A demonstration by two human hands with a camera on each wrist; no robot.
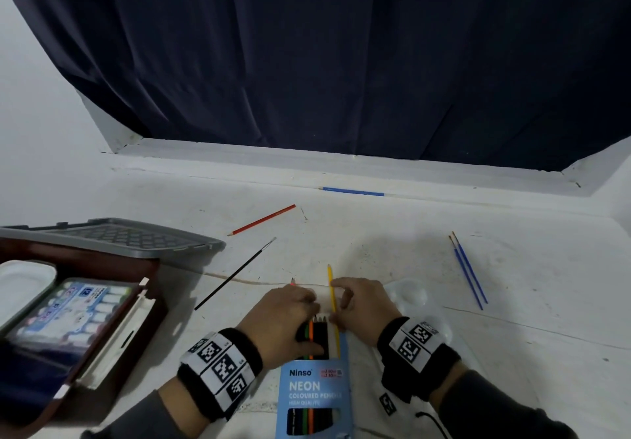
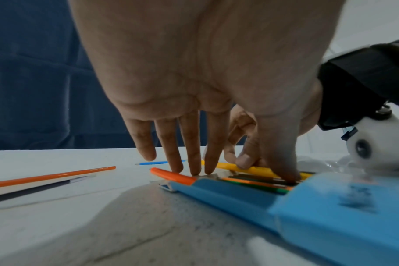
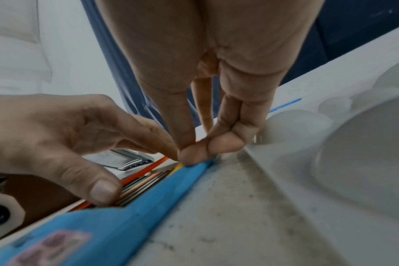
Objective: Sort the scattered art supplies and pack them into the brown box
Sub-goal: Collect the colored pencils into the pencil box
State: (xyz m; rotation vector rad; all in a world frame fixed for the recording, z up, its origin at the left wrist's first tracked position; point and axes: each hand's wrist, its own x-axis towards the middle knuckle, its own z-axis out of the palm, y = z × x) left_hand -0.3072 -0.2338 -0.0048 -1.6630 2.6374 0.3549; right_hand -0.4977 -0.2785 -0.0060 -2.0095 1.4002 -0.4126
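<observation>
At pencil box (image 1: 316, 390) mouth, left hand (image 1: 285, 322) flat pressing pencils, right hand (image 1: 363, 305) pinching yellow pencil (image 1: 332, 297)

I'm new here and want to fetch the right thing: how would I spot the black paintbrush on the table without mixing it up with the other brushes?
Start at the brown box on the table's left side, with its grey lid behind it. Just right of the box lies the black paintbrush, slanting up toward a red pencil. It lies alone and has a black handle, unlike the two blue-handled brushes paired far to the right.
</observation>
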